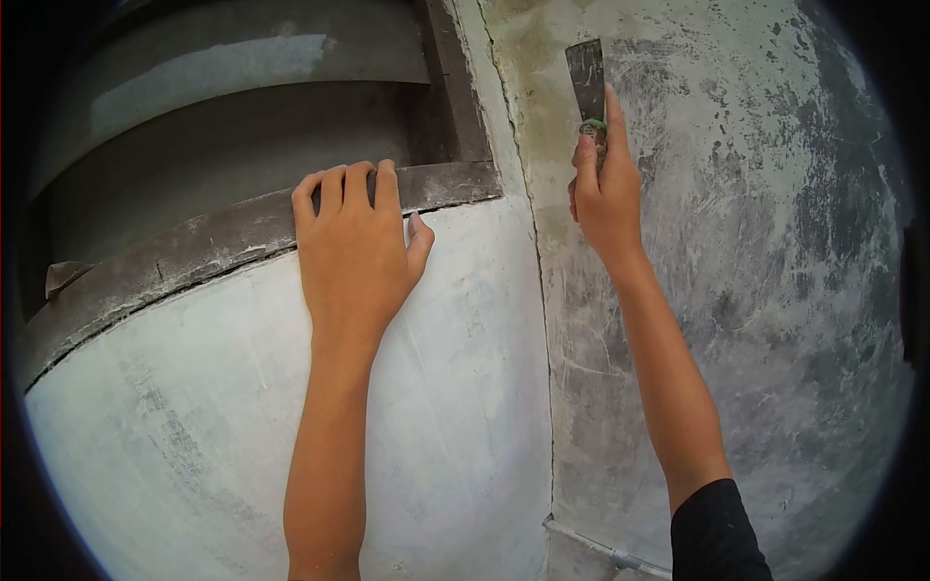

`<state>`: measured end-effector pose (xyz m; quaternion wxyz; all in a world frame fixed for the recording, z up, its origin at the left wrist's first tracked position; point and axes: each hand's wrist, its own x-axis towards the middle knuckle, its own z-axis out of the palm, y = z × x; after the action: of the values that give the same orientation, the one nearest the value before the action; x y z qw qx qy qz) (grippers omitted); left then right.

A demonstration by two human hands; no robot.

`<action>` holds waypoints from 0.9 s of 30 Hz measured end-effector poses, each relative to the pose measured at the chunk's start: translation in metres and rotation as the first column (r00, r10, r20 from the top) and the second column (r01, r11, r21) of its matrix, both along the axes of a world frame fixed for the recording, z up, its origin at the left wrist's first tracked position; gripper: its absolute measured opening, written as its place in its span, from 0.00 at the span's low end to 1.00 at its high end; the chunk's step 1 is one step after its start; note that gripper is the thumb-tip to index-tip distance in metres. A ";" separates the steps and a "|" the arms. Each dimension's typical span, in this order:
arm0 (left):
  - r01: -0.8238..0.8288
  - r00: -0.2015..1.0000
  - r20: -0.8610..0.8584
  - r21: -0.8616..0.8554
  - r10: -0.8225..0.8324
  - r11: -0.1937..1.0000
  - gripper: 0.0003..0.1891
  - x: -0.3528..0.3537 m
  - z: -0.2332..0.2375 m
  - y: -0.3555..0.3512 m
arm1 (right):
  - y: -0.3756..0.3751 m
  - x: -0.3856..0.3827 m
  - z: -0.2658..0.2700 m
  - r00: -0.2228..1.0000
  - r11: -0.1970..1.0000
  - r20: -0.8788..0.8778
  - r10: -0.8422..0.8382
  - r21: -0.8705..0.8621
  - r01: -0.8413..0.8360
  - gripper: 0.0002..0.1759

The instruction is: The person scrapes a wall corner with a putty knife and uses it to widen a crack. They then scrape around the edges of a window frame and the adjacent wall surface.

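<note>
My right hand point(607, 198) is closed around the handle of a putty knife point(587, 82), with the index finger stretched along the blade's side. The dark, worn blade points up against the mottled wall point(697, 242), and something green circles its neck. Most of the handle is hidden in my palm. On the left, my left hand point(351, 228) rests on the brown window frame point(223, 225), its fingers spread and bent over the lower edge. Its thumb stands apart on the right, by the white wall. I see nothing held in this hand.
Dark slats point(242, 116) fill the window opening above the frame. A white-painted wall point(446, 387) lies below it. A cracked corner seam runs down between the two walls. Near the bottom, a thin pipe point(620, 559) runs along the right wall.
</note>
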<state>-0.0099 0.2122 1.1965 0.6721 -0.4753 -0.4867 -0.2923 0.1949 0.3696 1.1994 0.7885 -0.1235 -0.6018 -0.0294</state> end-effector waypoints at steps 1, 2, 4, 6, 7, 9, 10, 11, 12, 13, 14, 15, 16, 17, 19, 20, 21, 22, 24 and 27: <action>0.003 1.000 0.002 0.000 -0.003 1.000 0.26 0.000 0.000 0.000 | 0.000 -0.001 0.003 0.996 0.993 -0.068 -0.055 0.101 0.062 0.33; 0.006 1.000 0.004 0.003 -0.006 1.000 0.26 -0.001 0.000 0.000 | 0.007 -0.004 0.002 0.983 0.987 0.086 -0.162 0.026 0.161 0.33; 0.015 1.000 0.002 0.005 -0.015 1.000 0.25 -0.001 0.000 0.000 | 0.016 -0.010 -0.002 0.859 0.921 0.396 -0.324 -0.076 0.383 0.33; 0.023 1.000 0.008 0.004 -0.023 1.000 0.25 -0.001 0.000 0.000 | 0.007 -0.008 0.005 0.921 0.953 0.295 -0.253 -0.088 0.290 0.32; 0.024 1.000 0.011 0.002 -0.024 1.000 0.25 -0.001 0.000 0.000 | -0.015 -0.004 0.012 0.950 0.967 0.231 -0.212 -0.090 0.238 0.31; 0.033 0.999 0.010 0.007 -0.033 0.999 0.25 -0.002 0.000 0.000 | -0.029 -0.004 0.014 0.968 0.976 0.175 -0.181 -0.088 0.198 0.31; 0.039 0.999 0.011 0.007 -0.039 0.999 0.25 -0.002 -0.001 0.000 | -0.025 -0.008 0.009 0.964 0.973 0.182 -0.194 -0.091 0.213 0.31; 0.048 0.999 0.014 0.007 -0.048 0.999 0.25 -0.003 -0.001 0.000 | -0.023 -0.010 0.003 0.959 0.969 0.190 -0.208 -0.095 0.229 0.32; 0.058 0.998 0.015 0.008 -0.058 0.998 0.25 -0.003 -0.001 0.000 | -0.021 -0.011 -0.001 0.923 0.948 0.300 -0.243 -0.130 0.291 0.33; 0.068 0.998 0.012 0.009 -0.068 0.998 0.25 -0.003 0.000 0.000 | -0.021 -0.012 -0.006 0.875 0.921 0.402 -0.268 -0.159 0.355 0.34; 0.070 0.997 0.014 0.006 -0.071 0.997 0.25 -0.002 0.000 0.000 | -0.022 -0.012 -0.009 0.820 0.889 0.497 -0.285 -0.183 0.420 0.35; 0.072 0.997 0.014 0.005 -0.072 0.997 0.25 -0.002 -0.001 0.000 | -0.033 -0.010 -0.006 0.884 0.911 0.438 -0.160 -0.278 0.303 0.36; 0.071 0.997 0.018 0.008 -0.071 0.997 0.25 -0.003 0.000 0.000 | -0.032 -0.011 -0.007 0.901 0.933 0.371 -0.224 -0.185 0.308 0.36; 0.081 0.997 0.013 0.014 -0.081 0.997 0.25 -0.004 0.000 0.000 | -0.028 -0.012 -0.011 0.912 0.944 0.301 -0.279 -0.090 0.318 0.37; 0.101 0.995 0.003 0.022 -0.101 0.995 0.25 -0.005 -0.001 0.000 | -0.021 -0.013 -0.016 0.883 0.927 0.334 -0.328 -0.066 0.370 0.38; 0.100 0.995 0.006 0.021 -0.101 0.995 0.25 -0.005 -0.001 0.000 | -0.019 -0.013 -0.018 0.841 0.901 0.437 -0.320 -0.134 0.413 0.38; 0.101 0.995 0.003 0.017 -0.101 0.995 0.24 -0.005 -0.001 0.000 | -0.020 -0.011 -0.020 0.793 0.865 0.530 -0.299 -0.201 0.460 0.38; 0.100 0.995 0.000 0.013 -0.100 0.995 0.24 -0.005 0.000 -0.001 | -0.023 -0.009 -0.021 0.857 0.899 0.439 -0.269 -0.206 0.387 0.38; 0.102 0.995 0.006 0.012 -0.102 0.995 0.24 -0.005 0.001 -0.001 | -0.031 -0.004 -0.018 0.949 0.956 0.252 -0.189 -0.173 0.237 0.39; 0.102 0.995 0.011 0.005 -0.102 0.995 0.24 -0.005 0.000 -0.002 | -0.024 -0.008 -0.026 0.897 0.913 0.368 -0.243 -0.226 0.340 0.38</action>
<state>-0.0149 0.2105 1.1961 0.6545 -0.4965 -0.4649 -0.3300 0.1873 0.3451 1.1739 0.6360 -0.3184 -0.6982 -0.0820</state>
